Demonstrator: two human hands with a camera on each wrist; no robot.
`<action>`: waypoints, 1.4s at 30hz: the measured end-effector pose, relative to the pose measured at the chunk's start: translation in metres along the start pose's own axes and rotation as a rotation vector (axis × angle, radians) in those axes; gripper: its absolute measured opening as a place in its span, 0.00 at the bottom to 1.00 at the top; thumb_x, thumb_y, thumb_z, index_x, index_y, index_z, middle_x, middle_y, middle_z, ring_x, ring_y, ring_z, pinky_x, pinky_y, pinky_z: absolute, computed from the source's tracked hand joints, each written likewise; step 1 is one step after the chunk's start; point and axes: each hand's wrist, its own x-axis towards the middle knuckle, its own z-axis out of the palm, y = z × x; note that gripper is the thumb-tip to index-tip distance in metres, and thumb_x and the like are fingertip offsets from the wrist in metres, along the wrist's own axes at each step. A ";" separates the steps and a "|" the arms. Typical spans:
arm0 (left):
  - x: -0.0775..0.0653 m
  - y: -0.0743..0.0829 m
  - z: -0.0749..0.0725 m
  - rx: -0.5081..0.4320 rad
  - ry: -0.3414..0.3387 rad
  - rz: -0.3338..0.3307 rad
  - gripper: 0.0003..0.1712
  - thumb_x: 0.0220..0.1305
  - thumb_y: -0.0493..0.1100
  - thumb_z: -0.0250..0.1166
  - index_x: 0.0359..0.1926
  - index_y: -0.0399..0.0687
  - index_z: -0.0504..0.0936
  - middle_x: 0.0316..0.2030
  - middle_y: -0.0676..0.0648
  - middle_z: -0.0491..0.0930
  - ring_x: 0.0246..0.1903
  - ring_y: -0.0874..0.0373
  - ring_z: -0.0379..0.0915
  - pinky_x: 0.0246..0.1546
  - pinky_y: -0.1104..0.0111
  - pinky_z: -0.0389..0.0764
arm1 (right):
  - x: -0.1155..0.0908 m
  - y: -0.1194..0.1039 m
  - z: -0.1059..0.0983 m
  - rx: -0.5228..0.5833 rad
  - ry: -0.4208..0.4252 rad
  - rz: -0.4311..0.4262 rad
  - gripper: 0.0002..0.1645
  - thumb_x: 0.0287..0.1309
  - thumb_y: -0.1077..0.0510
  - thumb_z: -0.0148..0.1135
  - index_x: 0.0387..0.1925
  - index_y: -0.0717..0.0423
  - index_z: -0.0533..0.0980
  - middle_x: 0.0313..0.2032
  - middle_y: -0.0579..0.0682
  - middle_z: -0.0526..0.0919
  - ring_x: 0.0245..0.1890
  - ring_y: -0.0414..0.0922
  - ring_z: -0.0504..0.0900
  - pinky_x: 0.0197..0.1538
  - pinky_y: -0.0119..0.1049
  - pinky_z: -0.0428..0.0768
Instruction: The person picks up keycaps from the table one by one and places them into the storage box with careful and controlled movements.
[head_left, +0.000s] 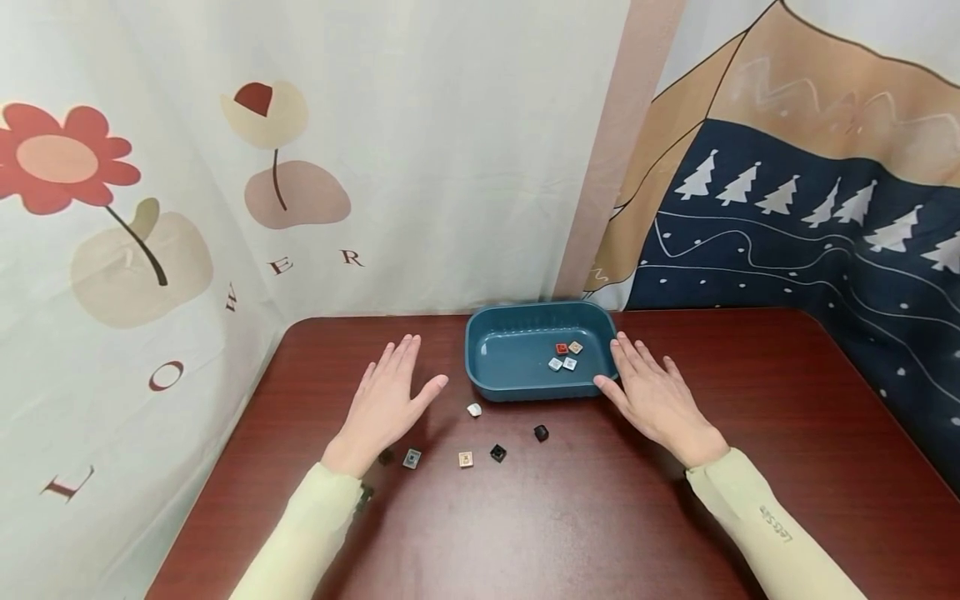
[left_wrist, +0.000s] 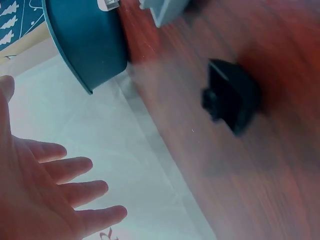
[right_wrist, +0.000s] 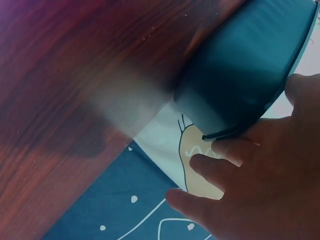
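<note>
Printed cloth (head_left: 450,167) backs a surface (head_left: 465,542) where left grip (head_left: 384,410) and right grip (head_left: 654,402) are uncurled, empty; a right-side nudge could jolt tray (head_left: 510,354) and keycaps (head_left: 562,349).

White flower-printed fabric (head_left: 450,150) hangs beyond your left hand (head_left: 382,408), navy tree-printed fabric (head_left: 750,237) beyond your right hand (head_left: 654,402); a glossy reddish-brown, wood-grained tabletop (head_left: 570,517) spreads beneath both.

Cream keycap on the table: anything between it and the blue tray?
On a straight slide, yes: the white keycap lies between the cream keycap and the near left corner of the blue tray, whose near wall also blocks. Lifted over both, nothing visible seems in the way.
</note>
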 end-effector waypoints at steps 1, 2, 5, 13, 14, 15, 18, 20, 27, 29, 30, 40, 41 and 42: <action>-0.003 -0.001 -0.001 0.003 0.003 0.001 0.54 0.72 0.76 0.49 0.82 0.43 0.54 0.80 0.40 0.55 0.79 0.37 0.46 0.74 0.38 0.51 | 0.000 0.000 0.000 0.000 0.000 0.000 0.49 0.78 0.32 0.43 0.79 0.66 0.55 0.79 0.63 0.52 0.77 0.67 0.55 0.72 0.72 0.53; -0.005 -0.003 -0.002 0.011 0.004 0.003 0.54 0.72 0.76 0.49 0.82 0.43 0.55 0.80 0.40 0.55 0.78 0.37 0.47 0.73 0.38 0.52 | 0.000 0.000 0.000 0.000 0.000 -0.001 0.49 0.78 0.32 0.43 0.79 0.66 0.55 0.79 0.63 0.52 0.77 0.67 0.55 0.71 0.72 0.53; -0.013 -0.010 -0.003 0.029 0.000 0.009 0.52 0.72 0.74 0.51 0.81 0.42 0.58 0.79 0.39 0.57 0.78 0.37 0.49 0.73 0.38 0.54 | 0.000 0.000 0.001 -0.001 0.002 -0.004 0.49 0.78 0.32 0.43 0.79 0.66 0.55 0.79 0.63 0.53 0.77 0.67 0.56 0.71 0.72 0.54; -0.037 -0.028 -0.005 0.034 -0.066 0.114 0.48 0.71 0.64 0.64 0.78 0.38 0.63 0.76 0.37 0.63 0.75 0.35 0.56 0.71 0.38 0.59 | 0.000 0.001 0.002 -0.003 0.007 -0.002 0.48 0.78 0.33 0.44 0.79 0.66 0.55 0.79 0.63 0.53 0.76 0.67 0.57 0.71 0.72 0.54; -0.040 -0.031 -0.004 0.037 -0.075 0.129 0.47 0.70 0.63 0.64 0.78 0.39 0.63 0.76 0.38 0.63 0.75 0.35 0.57 0.70 0.38 0.60 | 0.000 0.001 0.002 -0.003 0.007 -0.002 0.48 0.78 0.33 0.44 0.79 0.66 0.55 0.79 0.63 0.53 0.76 0.67 0.57 0.71 0.72 0.54; -0.043 -0.033 -0.004 0.037 -0.084 0.141 0.47 0.70 0.63 0.65 0.78 0.39 0.64 0.76 0.38 0.64 0.74 0.35 0.58 0.70 0.38 0.61 | 0.000 0.001 0.002 -0.004 0.007 -0.001 0.48 0.78 0.33 0.44 0.79 0.66 0.55 0.79 0.63 0.53 0.76 0.67 0.57 0.71 0.72 0.54; -0.051 -0.039 -0.004 0.056 -0.100 0.167 0.45 0.69 0.64 0.65 0.77 0.43 0.67 0.75 0.39 0.66 0.73 0.35 0.60 0.69 0.38 0.63 | 0.000 0.001 0.002 -0.004 0.005 0.000 0.48 0.78 0.33 0.45 0.79 0.66 0.55 0.79 0.63 0.53 0.76 0.66 0.57 0.71 0.72 0.54; -0.057 -0.043 -0.005 0.065 -0.113 0.174 0.44 0.69 0.66 0.65 0.76 0.46 0.70 0.74 0.39 0.66 0.73 0.35 0.61 0.68 0.38 0.65 | 0.000 0.001 0.002 -0.005 0.003 0.001 0.48 0.78 0.33 0.45 0.79 0.66 0.55 0.79 0.63 0.53 0.76 0.66 0.57 0.71 0.72 0.54; -0.073 -0.055 -0.008 0.080 -0.148 0.195 0.42 0.63 0.68 0.69 0.71 0.51 0.77 0.72 0.41 0.71 0.70 0.36 0.66 0.65 0.39 0.69 | 0.000 0.001 0.002 -0.009 -0.003 0.002 0.48 0.78 0.34 0.46 0.79 0.66 0.54 0.80 0.63 0.52 0.77 0.67 0.56 0.71 0.72 0.54; -0.075 -0.058 -0.008 0.091 -0.140 0.223 0.39 0.63 0.65 0.71 0.69 0.52 0.80 0.70 0.42 0.73 0.67 0.38 0.71 0.62 0.40 0.73 | 0.000 0.001 0.001 -0.011 -0.003 0.003 0.48 0.78 0.34 0.46 0.79 0.66 0.54 0.80 0.63 0.52 0.77 0.67 0.55 0.71 0.72 0.54; -0.075 -0.059 -0.008 0.101 -0.134 0.242 0.37 0.62 0.63 0.72 0.67 0.52 0.81 0.69 0.42 0.75 0.65 0.39 0.73 0.59 0.42 0.75 | 0.000 0.001 0.001 -0.011 -0.002 0.004 0.48 0.78 0.34 0.46 0.79 0.66 0.54 0.80 0.63 0.52 0.77 0.67 0.55 0.71 0.72 0.54; -0.077 -0.064 -0.002 0.177 -0.081 0.398 0.24 0.57 0.48 0.80 0.55 0.51 0.89 0.46 0.52 0.83 0.41 0.56 0.81 0.39 0.59 0.83 | -0.001 -0.001 0.002 0.002 -0.005 0.012 0.48 0.77 0.35 0.48 0.79 0.67 0.54 0.79 0.63 0.53 0.77 0.67 0.54 0.71 0.72 0.55; -0.078 -0.064 -0.002 0.174 -0.082 0.402 0.23 0.56 0.47 0.80 0.54 0.50 0.89 0.44 0.53 0.82 0.39 0.58 0.79 0.38 0.62 0.82 | -0.001 -0.001 0.002 0.003 -0.005 0.012 0.48 0.77 0.35 0.47 0.79 0.67 0.54 0.79 0.63 0.53 0.77 0.67 0.54 0.71 0.72 0.55; -0.078 -0.064 -0.002 0.169 -0.084 0.405 0.23 0.56 0.46 0.80 0.53 0.49 0.89 0.43 0.54 0.80 0.37 0.60 0.77 0.37 0.63 0.82 | -0.001 -0.001 0.002 0.002 -0.005 0.012 0.48 0.77 0.35 0.47 0.79 0.67 0.54 0.79 0.63 0.53 0.77 0.67 0.54 0.71 0.72 0.55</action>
